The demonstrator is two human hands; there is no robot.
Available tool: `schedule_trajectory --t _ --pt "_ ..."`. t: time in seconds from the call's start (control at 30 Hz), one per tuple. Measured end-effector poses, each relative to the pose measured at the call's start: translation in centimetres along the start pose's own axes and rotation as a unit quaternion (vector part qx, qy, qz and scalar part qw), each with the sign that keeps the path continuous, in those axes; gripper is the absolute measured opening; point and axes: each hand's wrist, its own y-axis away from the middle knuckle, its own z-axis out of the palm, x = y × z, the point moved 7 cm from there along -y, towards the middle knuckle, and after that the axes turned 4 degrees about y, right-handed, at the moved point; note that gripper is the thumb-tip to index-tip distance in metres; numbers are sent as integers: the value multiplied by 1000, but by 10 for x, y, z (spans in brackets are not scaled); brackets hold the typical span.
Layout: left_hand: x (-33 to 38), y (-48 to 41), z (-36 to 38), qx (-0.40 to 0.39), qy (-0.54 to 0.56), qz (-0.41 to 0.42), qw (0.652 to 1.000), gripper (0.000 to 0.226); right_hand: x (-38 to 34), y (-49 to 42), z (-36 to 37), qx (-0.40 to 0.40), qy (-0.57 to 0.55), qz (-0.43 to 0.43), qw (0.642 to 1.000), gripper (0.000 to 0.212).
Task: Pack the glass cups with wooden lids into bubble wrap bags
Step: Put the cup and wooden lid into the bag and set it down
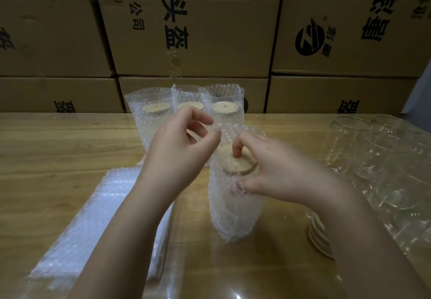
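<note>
Cartons (198, 30) back the table (58, 147); my right hand (286, 172) grips the bubble wrap bag (233, 210), finger on wooden lid (240, 165), left hand (177, 151) loosely curled, empty.

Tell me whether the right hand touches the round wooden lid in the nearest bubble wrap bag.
Touching. The head view shows a fingertip of the right hand pressed on the round wooden lid.

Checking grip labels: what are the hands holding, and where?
Right hand grips the bagged cup near its top, finger on the lid; left hand: cannot tell.
</note>
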Motion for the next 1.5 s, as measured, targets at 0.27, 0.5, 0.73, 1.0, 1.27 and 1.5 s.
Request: schedule_trajectory --t 0.27,0.5,0.73,1.0,1.27,1.5 --pt "37 23 23 -184 -244 201 931 38 8 2 -20 53 -115 -6 992 23" --pt "38 28 33 -227 -265 198 916 41 24 -3 -20 107 -90 26 990 21" --pt "40 27 32 -236 -243 219 915 22 27 -6 -22 158 -157 35 974 27" --pt "31 9 -12 -97 -253 206 940 24 39 2 -35 207 -212 84 952 49" --pt "10 -1 -27 -14 -348 141 927 22 30 21 -45 88 -94 58 990 91" --pt "8 0 -30 -60 -297 131 944 14 27 17 -41 81 -39 50 995 29"
